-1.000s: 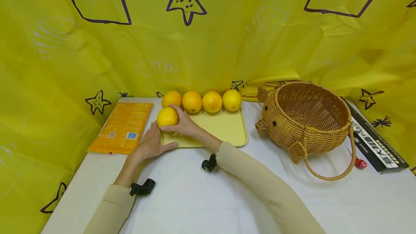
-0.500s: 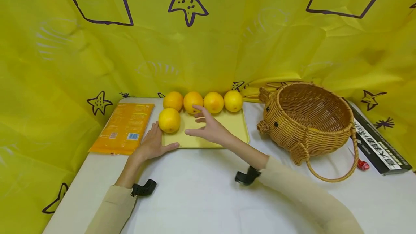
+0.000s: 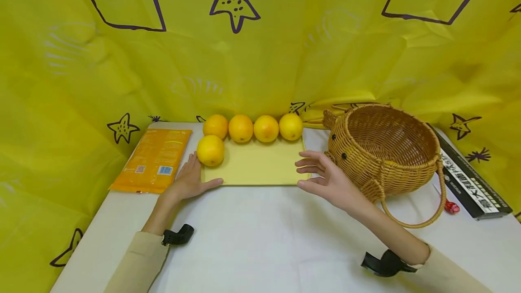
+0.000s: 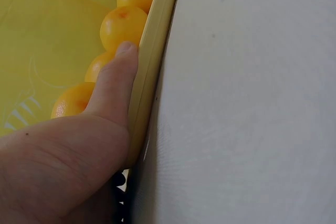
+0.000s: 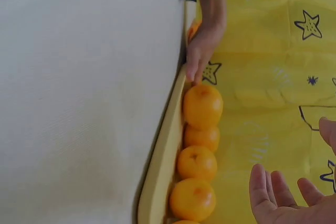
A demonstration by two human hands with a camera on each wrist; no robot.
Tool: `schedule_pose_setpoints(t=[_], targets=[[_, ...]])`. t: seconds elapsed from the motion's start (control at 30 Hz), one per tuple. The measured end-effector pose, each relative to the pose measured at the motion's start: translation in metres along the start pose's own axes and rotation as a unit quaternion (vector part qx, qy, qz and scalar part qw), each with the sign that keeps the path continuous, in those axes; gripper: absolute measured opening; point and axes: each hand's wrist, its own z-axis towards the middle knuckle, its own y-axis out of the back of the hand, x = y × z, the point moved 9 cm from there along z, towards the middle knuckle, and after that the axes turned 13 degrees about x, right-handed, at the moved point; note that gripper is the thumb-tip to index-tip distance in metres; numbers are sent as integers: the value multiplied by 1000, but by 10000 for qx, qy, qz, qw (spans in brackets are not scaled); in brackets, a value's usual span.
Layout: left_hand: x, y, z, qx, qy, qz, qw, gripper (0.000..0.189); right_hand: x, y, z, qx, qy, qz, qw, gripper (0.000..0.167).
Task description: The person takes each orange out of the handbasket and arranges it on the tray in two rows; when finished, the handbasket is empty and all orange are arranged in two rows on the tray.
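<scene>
I'd say someone's lining up five round orange fruits (image 3: 241, 128), nine to two o'clock on the flat yellow tray (image 3: 260, 166), left hand (image 3: 189, 182) flat at eight, right hand (image 3: 331, 184) loose, empty near four, probably needing another reach.

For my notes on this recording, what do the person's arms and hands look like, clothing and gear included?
The left hand and right hand are ungloved. The left sleeve and right sleeve are plain beige. By each cuff sits a black, bent device: left device, right device.
</scene>
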Motion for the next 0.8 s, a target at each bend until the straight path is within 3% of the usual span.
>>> schedule_pose_setpoints(t=[0.6,0.8], targets=[[0,1,1,-13,-24,4,10000,122,3,25,-15,-80,414,-80,9991,49],[1,0,0,-38,-52,14,10000,122,30,69,-18,-137,651,187,9976,42]])
